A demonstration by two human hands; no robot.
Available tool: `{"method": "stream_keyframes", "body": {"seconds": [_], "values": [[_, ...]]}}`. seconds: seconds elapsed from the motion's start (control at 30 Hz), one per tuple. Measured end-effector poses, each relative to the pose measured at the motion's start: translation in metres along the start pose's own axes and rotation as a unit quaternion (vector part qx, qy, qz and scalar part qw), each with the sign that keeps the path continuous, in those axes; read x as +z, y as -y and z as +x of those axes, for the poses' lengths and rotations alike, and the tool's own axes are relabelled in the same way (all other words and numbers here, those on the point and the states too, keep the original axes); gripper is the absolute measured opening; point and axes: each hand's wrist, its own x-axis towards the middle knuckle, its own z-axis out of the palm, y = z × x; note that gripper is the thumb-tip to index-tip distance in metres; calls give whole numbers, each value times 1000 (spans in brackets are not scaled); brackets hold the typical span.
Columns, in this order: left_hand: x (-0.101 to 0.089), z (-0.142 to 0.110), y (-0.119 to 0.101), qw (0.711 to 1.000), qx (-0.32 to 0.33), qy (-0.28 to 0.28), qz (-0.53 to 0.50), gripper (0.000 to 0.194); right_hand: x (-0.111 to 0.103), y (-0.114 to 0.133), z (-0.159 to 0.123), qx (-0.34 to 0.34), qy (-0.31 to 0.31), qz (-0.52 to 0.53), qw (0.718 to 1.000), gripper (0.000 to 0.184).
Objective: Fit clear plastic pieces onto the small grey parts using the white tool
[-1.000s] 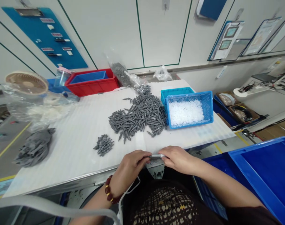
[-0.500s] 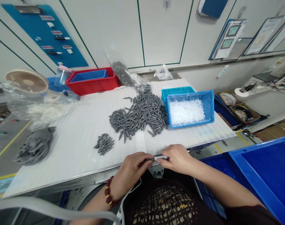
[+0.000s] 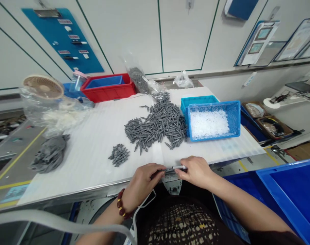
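Note:
At the table's front edge, my left hand (image 3: 144, 175) pinches a small grey pointed part (image 3: 168, 169) between thumb and fingers. My right hand (image 3: 197, 172) grips a slim white rod-like tool (image 3: 179, 167), in line with the grey part. Whether the two touch I cannot tell. Beyond my hands lies a large heap of similar grey parts (image 3: 160, 122), with a smaller pile (image 3: 119, 155) to its left. A blue bin (image 3: 235, 119) of small translucent white rings (image 3: 208, 122) stands beyond my right hand.
A teal bin (image 3: 199, 99) sits behind the blue one. Farther back are a red crate (image 3: 109, 92) and a clear bag (image 3: 137, 78) of grey parts. At left lie a grey bundle (image 3: 50, 154) and a fan (image 3: 43, 86). Large blue trays (image 3: 292, 190) stand at right.
My right hand and the white tool have drawn slightly away from my left fingers, showing more of the grey part between. The whole view has shifted, so the table appears farther right.

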Motion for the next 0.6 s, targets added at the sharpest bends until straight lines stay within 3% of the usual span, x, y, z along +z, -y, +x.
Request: {"method": "stream_keyframes", "body": {"seconds": [0.1, 0.2, 0.37, 0.43, 0.53, 0.6], "values": [[-15, -4, 25, 994, -21, -76, 70, 18, 3, -6, 3, -40, 4, 39, 998, 19], [-40, -10, 64, 966, -62, -171, 181, 21, 11, -11, 7, -90, -2, 92, 992, 16], [-79, -14, 120, 935, -116, -179, 284, 23, 22, -15, 14, -136, 5, 134, 982, 22], [-79, -12, 122, 931, -115, -190, 290, 21, 23, -13, 16, -132, 4, 133, 982, 22], [-60, -8, 98, 937, -79, -212, 268, 22, 19, -3, 19, -126, 4, 107, 986, 19], [-38, -4, 70, 966, -43, -158, 200, 23, 16, 7, 22, -132, 10, 86, 987, 16]]}}
